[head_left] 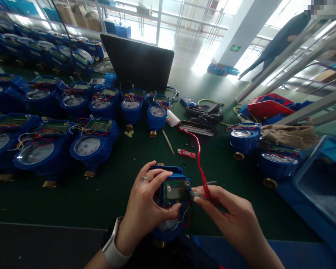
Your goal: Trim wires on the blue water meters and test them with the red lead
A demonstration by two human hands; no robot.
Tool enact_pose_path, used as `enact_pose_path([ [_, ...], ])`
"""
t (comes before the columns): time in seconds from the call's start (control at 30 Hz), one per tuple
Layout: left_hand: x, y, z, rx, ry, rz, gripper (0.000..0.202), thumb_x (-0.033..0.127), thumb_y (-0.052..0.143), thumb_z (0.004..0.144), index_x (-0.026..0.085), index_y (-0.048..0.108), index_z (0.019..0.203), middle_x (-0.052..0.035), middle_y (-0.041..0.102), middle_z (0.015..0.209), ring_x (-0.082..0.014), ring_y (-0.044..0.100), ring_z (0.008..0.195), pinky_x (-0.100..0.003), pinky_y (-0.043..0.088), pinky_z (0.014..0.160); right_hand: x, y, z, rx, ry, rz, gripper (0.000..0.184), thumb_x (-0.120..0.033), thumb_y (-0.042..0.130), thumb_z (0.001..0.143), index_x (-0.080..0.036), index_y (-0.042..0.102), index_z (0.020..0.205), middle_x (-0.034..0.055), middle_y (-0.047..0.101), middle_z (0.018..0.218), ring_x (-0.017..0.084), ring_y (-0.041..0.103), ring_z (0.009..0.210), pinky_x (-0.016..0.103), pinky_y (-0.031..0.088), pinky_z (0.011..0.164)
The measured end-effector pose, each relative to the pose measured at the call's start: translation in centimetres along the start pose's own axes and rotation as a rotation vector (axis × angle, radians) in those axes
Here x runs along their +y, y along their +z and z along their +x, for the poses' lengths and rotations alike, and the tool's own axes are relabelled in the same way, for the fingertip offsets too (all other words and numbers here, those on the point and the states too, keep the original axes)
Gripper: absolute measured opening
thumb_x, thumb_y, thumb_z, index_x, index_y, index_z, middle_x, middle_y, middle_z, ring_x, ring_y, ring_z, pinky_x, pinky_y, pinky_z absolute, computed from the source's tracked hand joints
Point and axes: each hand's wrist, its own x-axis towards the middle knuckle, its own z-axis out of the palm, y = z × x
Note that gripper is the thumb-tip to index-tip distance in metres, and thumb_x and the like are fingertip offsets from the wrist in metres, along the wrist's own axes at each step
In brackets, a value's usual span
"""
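"Why do the meters on the left stand in rows?"

"Probably so their dials stay face up and within reach."

"And the left hand?"

"Its fingers and thumb wrap the held meter at the near edge of the green table, seemingly to steady it."

"The right hand?"

"Thumb and fingers pinch a grey piece where the red cable ends, likely for fine aim beside the board; I can't tell whether its tip touches."

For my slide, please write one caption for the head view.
Left hand holds a blue meter; right hand holds a red cable close beside it.
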Motion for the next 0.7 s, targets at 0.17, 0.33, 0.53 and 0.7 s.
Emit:
enact_pose_path([
  [0.17,0.01,-0.01,0.05,-0.001,0.0,-0.003,0.061,0.023,0.079,0.062,0.027,0.055,0.118,-0.0037,0.06,0.116,-0.0305,0.039,0.127,-0.054,0.042,0.104,-0.02,0.03,0.02,-0.007,-0.008,0.001,0.011,-0.025,0.06,0.091,-0.02,0.068,0.097,0.004,0.071,0.09,0.017,0.069,0.076,0.021,0.058,0.062],
  [0.33,0.13,-0.09,0.14,-0.004,-0.001,-0.011,0.06,0.022,0.08,0.06,0.026,0.057,0.115,-0.0042,0.061,0.114,-0.0316,0.04,0.125,-0.057,0.042,0.103,-0.1,0.08,0.07,0.002,-0.009,0.01,0.009,-0.025,0.06,0.091,-0.02,0.067,0.095,0.0017,0.07,0.086,0.013,0.067,0.072,0.018,0.056,0.061],
  [0.53,0.22,-0.13,0.34,-0.002,-0.037,-0.039,0.056,0.019,0.079,0.058,0.022,0.061,0.111,-0.0061,0.064,0.112,-0.0332,0.041,0.125,-0.059,0.042,0.102,-0.11,0.22,0.46,0.01,-0.066,0.106,0.009,-0.024,0.059,0.091,-0.023,0.066,0.097,0.002,0.07,0.098,0.013,0.068,0.082,0.017,0.057,0.067],
  [0.7,0.22,-0.26,0.41,0.003,-0.049,-0.051,0.055,0.02,0.077,0.059,0.022,0.061,0.111,-0.0072,0.063,0.112,-0.0339,0.042,0.125,-0.061,0.04,0.103,0.73,-0.51,0.05,0.178,-0.013,0.424,0.008,-0.024,0.056,0.094,-0.023,0.059,0.101,0.005,0.072,0.099,0.018,0.071,0.086,0.026,0.062,0.07],
])
